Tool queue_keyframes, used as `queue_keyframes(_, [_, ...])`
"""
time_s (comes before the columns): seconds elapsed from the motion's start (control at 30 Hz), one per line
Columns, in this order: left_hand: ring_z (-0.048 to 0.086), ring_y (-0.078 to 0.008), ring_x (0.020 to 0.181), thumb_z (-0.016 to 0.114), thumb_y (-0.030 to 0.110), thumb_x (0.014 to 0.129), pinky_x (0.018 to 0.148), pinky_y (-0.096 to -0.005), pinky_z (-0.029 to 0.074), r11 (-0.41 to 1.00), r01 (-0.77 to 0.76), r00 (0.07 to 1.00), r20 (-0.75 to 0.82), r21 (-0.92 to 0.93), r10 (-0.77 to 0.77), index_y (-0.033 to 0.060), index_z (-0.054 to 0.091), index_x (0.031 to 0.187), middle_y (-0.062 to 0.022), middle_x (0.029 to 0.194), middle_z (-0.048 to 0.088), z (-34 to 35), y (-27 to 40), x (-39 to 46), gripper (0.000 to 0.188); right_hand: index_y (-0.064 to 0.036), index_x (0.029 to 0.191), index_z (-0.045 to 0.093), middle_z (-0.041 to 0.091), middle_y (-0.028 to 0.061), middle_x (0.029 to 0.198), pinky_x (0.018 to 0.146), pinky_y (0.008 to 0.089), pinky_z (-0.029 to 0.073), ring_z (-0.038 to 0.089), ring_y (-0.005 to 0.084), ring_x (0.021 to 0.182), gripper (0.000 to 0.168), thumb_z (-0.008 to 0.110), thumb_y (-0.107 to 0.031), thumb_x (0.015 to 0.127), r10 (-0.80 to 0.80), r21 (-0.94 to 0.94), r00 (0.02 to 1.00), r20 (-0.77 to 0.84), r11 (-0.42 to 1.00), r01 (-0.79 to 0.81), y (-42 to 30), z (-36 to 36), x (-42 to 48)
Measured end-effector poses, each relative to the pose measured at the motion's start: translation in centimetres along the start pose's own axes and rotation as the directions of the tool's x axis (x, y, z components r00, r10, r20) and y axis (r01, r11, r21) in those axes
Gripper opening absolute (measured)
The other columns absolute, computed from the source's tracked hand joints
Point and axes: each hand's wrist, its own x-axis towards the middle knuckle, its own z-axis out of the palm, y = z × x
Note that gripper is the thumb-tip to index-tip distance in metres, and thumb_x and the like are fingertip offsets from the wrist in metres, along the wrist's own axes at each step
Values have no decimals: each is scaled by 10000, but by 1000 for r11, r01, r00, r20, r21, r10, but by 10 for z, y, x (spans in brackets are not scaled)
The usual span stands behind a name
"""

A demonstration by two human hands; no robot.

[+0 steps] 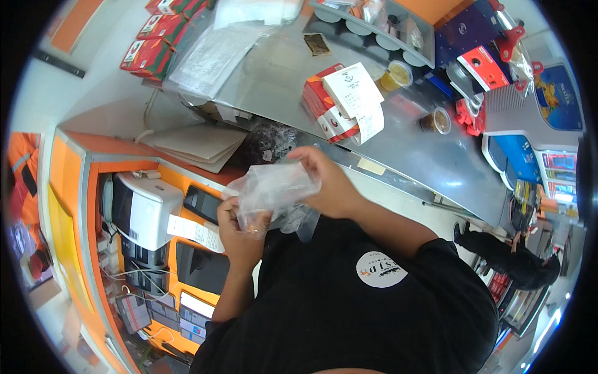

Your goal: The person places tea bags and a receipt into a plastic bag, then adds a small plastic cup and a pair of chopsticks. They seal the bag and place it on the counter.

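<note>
A crumpled translucent plastic bag point(278, 189) is held between both hands in front of my chest. My left hand point(245, 222) grips its lower left side; my right hand point(327, 182) has hold of its right end, fingers partly behind the film. Whether anything lies inside the bag cannot be told. Beyond my hands, a red and white food box point(327, 105) stands on the steel counter point(280, 93) with printed receipts point(352, 91) on top, one strip curling over its side. Two clear lidded cups, one with yellow contents point(397, 75) and one with brown point(436, 121), stand to its right.
Stacked red boxes point(149, 58) and a pile of clear plastic bags point(210, 61) are at the upper left. A grey divided bin point(373, 28) stands behind. A white receipt printer point(147, 210), phones and tablets point(203, 266) fill the orange shelf at left. A person in black point(511, 259) is at far right.
</note>
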Motion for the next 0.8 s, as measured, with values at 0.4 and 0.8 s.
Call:
queue_keyframes(0.4, [557, -137, 863, 650, -108, 746, 735, -260, 484, 914, -271, 962, 68, 303, 263, 31, 579, 1047, -50, 943, 535, -26, -35, 20, 339, -26, 1036, 649, 606, 124, 990, 751, 330, 493, 611, 217, 849, 322, 780, -62, 744, -352, -348, 910, -217, 899, 265, 4, -35, -8])
queue_keyframes(0.8, [470, -50, 667, 689, -23, 849, 641, -204, 443, 988, 112, 994, 28, -107, -110, 58, 605, 1077, 46, 741, 433, -29, -36, 47, 257, -129, 1333, 566, 581, 163, 1297, 926, 421, 470, 560, 342, 1179, 579, 714, -42, 780, -354, -564, 928, 119, 745, 357, 0, -47, 32])
